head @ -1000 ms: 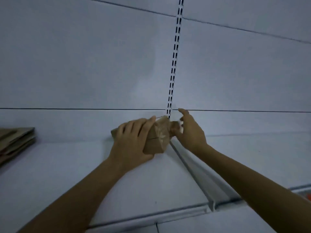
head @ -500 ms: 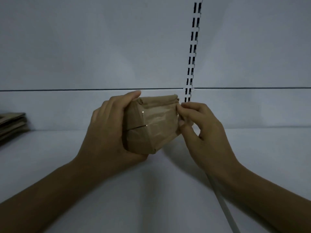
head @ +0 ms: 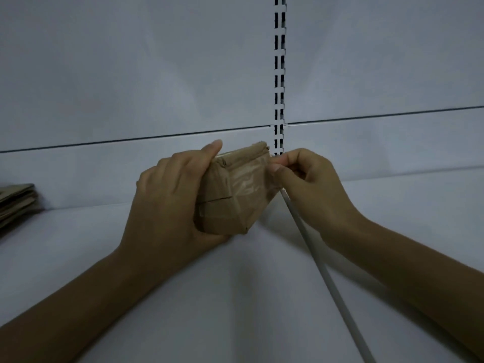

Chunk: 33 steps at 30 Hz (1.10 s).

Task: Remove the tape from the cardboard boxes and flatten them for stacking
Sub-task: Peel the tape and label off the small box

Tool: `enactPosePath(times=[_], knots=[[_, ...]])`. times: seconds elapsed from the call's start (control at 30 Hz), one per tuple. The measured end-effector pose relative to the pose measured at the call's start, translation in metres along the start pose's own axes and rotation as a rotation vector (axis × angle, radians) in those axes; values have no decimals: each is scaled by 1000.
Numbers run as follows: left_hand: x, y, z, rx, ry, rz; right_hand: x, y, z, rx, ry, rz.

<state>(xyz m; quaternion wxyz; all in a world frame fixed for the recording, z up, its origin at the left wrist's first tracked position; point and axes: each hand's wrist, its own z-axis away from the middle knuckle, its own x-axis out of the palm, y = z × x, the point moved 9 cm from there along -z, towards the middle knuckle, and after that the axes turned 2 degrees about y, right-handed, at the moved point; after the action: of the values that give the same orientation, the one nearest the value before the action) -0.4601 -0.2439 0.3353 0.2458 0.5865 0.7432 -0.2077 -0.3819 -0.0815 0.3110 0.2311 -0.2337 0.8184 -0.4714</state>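
A small brown cardboard box (head: pixel 233 195), wrapped in shiny clear tape, is held up in front of me above a white shelf. My left hand (head: pixel 167 203) grips its left side, thumb over the top edge and fingers behind it. My right hand (head: pixel 306 187) pinches the tape at the box's upper right corner between thumb and forefinger. The box's back is hidden by my left hand.
A stack of flattened cardboard (head: pixel 15 203) lies at the far left of the white shelf (head: pixel 235 297). A slotted upright (head: pixel 279 74) runs up the back panel. A raised seam (head: pixel 322 273) between shelf sections runs toward me on the right.
The box has come off the shelf and closer to me in my left hand. My right hand has moved from beside it to pinching the upper right corner.
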Motion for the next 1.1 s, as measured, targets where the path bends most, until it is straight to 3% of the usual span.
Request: enactPosePath(times=[0.1,0.23,0.37,0.53,0.63,0.8,0.9,1.1], knots=[[-3,-7,3,-14,-23,-138,7,-1,1,11,-20,-38],[-9,-8,2,-20,-5,-57,13,9,0,59,-57,2],[-7,1,3,38,-16,-28,25,-1,5,-121,-164,229],[-14,9,-1,91,41,30,12,-9,2,-176,-47,186],[-6,4,-5,75,-14,-93,8,-10,1,-147,-23,120],[-3,-24,2,-14,-86,-371,13,-37,14,-291,-35,25],[-10,-29,1,-45,-54,-380,-4,-33,3,-216,45,-106],[-14,-29,-1,-56,-23,-319,-18,-9,-4,-65,185,-82]])
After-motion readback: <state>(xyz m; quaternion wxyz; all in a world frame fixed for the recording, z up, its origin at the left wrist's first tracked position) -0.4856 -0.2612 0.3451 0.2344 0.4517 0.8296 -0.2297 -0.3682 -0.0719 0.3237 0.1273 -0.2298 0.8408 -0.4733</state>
